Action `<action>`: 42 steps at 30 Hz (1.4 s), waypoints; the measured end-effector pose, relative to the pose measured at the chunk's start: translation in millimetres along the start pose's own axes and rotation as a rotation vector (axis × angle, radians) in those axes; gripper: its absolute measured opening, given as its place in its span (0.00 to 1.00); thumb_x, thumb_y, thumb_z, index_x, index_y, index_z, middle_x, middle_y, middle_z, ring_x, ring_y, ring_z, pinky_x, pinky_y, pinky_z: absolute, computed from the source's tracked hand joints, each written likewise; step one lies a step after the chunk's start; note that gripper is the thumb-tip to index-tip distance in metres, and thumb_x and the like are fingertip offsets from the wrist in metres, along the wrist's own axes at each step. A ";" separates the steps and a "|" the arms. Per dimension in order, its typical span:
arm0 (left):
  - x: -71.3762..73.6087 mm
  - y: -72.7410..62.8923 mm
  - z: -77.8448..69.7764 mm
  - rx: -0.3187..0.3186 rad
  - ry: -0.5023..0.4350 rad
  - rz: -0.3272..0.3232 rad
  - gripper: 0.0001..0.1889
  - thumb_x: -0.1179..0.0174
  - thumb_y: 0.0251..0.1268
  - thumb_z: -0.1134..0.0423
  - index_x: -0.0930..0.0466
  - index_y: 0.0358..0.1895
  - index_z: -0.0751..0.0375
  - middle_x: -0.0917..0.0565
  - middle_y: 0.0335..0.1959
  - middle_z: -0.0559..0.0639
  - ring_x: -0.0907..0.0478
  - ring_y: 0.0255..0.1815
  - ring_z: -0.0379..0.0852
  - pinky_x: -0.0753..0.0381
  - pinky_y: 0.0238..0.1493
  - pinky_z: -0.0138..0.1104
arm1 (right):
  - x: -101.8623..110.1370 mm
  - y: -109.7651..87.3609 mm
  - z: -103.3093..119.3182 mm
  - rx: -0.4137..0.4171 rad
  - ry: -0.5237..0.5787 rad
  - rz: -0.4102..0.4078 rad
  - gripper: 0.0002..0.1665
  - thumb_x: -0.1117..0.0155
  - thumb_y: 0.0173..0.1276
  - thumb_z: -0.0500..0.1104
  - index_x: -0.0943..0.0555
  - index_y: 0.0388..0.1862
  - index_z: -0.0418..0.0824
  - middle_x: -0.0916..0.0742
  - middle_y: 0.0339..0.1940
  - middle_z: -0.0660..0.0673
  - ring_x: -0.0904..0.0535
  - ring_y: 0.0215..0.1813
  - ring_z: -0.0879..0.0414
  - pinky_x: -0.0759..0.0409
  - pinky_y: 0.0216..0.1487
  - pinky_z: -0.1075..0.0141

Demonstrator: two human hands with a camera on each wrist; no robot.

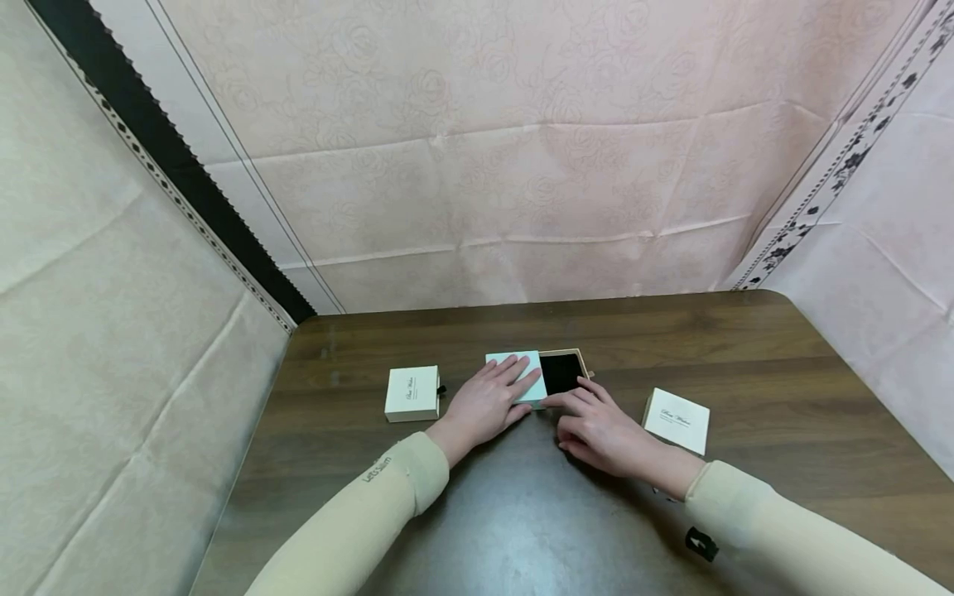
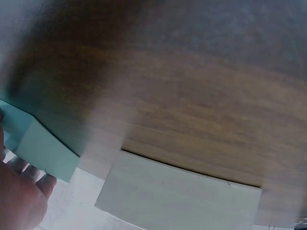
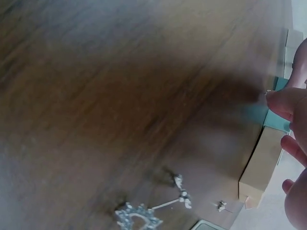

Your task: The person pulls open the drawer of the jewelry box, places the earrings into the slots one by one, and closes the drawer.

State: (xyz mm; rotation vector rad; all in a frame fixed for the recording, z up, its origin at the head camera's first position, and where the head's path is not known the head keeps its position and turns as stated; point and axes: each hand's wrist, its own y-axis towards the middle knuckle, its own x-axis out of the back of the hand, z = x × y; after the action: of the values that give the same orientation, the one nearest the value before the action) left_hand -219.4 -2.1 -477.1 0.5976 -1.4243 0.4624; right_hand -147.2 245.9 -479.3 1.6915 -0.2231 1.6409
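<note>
My left hand [image 1: 484, 401] lies with spread fingers on a light blue box sleeve [image 1: 535, 392]. From the sleeve's right side a drawer with a black lining [image 1: 561, 372] and a tan rim sticks out. My right hand [image 1: 599, 434] is at the front of this box, its index finger near the sleeve's corner and other fingers by the drawer's edge. In the right wrist view, a tiny silvery earring [image 3: 267, 92] shows at the thumb tip, apparently pinched; its details are too small to make out. The left wrist view shows left fingers [image 2: 29, 173] against the blue sleeve [image 2: 45, 148].
A white lettered box [image 1: 412, 393] with a black tab stands left of my left hand. Another white box [image 1: 676, 420] lies beyond my right forearm. Silvery jewellery [image 3: 139, 218] and a small stud [image 3: 221, 206] lie on the wooden table [image 1: 462, 530]. A black item [image 1: 701, 544] is beside my right cuff.
</note>
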 end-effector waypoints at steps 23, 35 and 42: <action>0.5 0.1 -0.2 -0.004 0.008 -0.014 0.32 0.47 0.85 0.43 0.36 0.85 0.48 0.35 0.84 0.54 0.37 0.84 0.52 0.35 0.82 0.48 | 34.9 24.4 -26.9 -0.118 0.073 -0.066 0.17 0.16 0.58 0.35 0.18 0.27 0.52 0.18 0.70 0.37 0.22 0.70 0.40 0.39 0.75 0.26; 0.2 0.3 -0.9 0.000 0.028 -0.011 0.33 0.47 0.85 0.42 0.37 0.85 0.47 0.35 0.84 0.53 0.37 0.84 0.51 0.35 0.82 0.47 | 51.3 42.9 -45.6 -0.214 0.205 0.036 0.14 0.20 0.66 0.36 0.16 0.29 0.53 0.21 0.74 0.33 0.28 0.74 0.31 0.48 0.77 0.23; -0.1 0.8 -0.9 0.000 0.020 -0.016 0.33 0.47 0.85 0.43 0.37 0.85 0.48 0.35 0.84 0.53 0.37 0.84 0.51 0.35 0.82 0.47 | 51.5 56.1 -61.0 -0.251 0.254 0.091 0.12 0.23 0.69 0.38 0.14 0.29 0.53 0.23 0.75 0.30 0.28 0.71 0.28 0.34 0.67 0.24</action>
State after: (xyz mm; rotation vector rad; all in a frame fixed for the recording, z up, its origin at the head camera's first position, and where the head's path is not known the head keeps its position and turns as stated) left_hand -219.2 -0.9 -477.2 0.6022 -1.3998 0.4542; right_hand -220.4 263.0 -417.2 1.2899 -0.3692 1.7931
